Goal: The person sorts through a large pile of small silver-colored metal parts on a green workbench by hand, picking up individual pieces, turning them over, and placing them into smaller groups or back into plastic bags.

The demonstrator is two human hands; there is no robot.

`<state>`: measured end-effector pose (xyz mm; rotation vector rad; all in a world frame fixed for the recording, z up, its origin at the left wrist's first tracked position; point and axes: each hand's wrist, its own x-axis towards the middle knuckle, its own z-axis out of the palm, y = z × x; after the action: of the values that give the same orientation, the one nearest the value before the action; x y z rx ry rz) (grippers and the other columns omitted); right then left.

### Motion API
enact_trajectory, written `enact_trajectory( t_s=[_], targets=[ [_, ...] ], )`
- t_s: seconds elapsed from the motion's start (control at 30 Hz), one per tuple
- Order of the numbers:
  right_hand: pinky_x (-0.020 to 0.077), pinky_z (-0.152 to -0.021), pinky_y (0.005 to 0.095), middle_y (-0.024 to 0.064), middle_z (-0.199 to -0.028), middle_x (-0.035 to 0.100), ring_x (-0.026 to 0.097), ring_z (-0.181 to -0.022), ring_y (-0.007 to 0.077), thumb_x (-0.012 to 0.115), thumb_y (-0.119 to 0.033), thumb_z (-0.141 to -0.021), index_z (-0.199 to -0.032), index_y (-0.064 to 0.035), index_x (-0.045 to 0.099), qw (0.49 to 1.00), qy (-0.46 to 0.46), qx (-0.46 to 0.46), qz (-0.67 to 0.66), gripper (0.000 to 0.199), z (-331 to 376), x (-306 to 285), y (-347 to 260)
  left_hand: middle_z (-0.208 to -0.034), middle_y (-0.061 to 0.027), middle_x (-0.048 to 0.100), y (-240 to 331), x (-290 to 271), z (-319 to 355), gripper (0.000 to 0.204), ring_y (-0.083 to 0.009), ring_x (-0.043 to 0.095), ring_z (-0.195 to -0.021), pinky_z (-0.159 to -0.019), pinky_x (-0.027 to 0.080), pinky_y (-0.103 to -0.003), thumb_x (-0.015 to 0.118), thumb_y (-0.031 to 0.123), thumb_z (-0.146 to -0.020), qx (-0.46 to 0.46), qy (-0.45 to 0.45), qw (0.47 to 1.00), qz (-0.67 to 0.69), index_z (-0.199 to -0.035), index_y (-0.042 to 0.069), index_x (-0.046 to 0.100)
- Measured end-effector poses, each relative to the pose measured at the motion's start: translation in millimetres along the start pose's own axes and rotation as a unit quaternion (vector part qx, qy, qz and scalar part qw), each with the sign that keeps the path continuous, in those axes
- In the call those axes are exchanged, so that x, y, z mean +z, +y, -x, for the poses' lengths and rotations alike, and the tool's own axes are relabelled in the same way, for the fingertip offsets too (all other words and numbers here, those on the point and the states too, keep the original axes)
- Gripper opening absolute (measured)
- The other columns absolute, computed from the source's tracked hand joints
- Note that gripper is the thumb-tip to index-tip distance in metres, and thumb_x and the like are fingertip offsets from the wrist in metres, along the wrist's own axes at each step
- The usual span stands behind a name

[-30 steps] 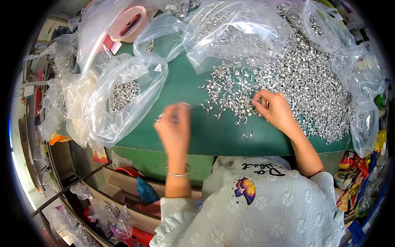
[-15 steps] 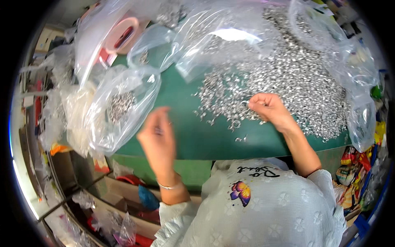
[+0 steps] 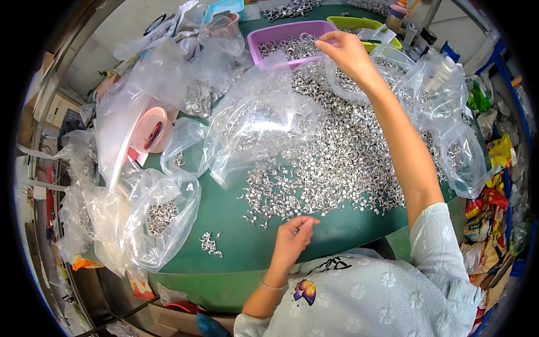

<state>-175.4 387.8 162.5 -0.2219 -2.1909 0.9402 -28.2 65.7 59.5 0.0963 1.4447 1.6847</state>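
My right hand [image 3: 345,53] is stretched far forward over the purple basket [image 3: 261,35], which holds silvery metal rings [image 3: 292,47]. Its thumb and index finger are drawn close together; whatever they hold is too small to make out. Near the table's front edge, my left hand [image 3: 293,238] is closed, with a small silvery metal piece glinting between its fingers. Beyond it spreads a large heap of small curved metal pieces [image 3: 342,163]. To its left, a little pile of similar pieces [image 3: 210,244] lies on the green table [image 3: 247,255].
Clear plastic bags [image 3: 168,224] with metal parts line the left side, beside a pink bowl [image 3: 151,130] with a red-handled tool. Another plastic sheet [image 3: 264,121] covers part of the heap. A green basket [image 3: 359,23] and bottles [image 3: 397,16] stand at the back right.
My right hand has moved from the heap's near edge forward to above the purple basket. My left hand has moved right, uncovering the little pile. The view has shifted to show more of the table's far side.
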Motion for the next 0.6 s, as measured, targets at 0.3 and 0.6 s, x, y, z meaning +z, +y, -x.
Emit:
enact_trajectory(
  t_s=[0.3, 0.6],
  targets=[
    [0.0511, -0.067, 0.0262, 0.0026, -0.092, 0.06, 0.058, -0.077, 0.0112, 0.049, -0.013, -0.095, -0.103, -0.0015, 0.057, 0.491, 0.01, 0.554, -0.672, 0.017, 189, -7, -41, -0.083, -0.0056, 0.052, 16, 28, -34, 0.021, -0.0147, 0.051, -0.072, -0.06, 0.045, -0.026, 0.046, 0.018, -0.098, 0.036, 0.051, 0.874, 0.481, -0.099, 0.0, 0.055],
    [0.0459, -0.091, 0.0329, 0.0083, -0.1, 0.06, 0.057, -0.097, 0.0185, 0.046, -0.021, -0.095, -0.102, -0.003, 0.057, 0.48, 0.206, 0.545, -0.656, 0.022, 264, -49, -61, -0.103, -0.0129, 0.062, -1, 143, -70, 0.028, -0.0189, 0.057, -0.095, -0.089, 0.045, -0.032, 0.039, 0.013, -0.099, 0.418, -0.013, 0.867, -0.27, -0.108, -0.006, 0.058]
  ],
)
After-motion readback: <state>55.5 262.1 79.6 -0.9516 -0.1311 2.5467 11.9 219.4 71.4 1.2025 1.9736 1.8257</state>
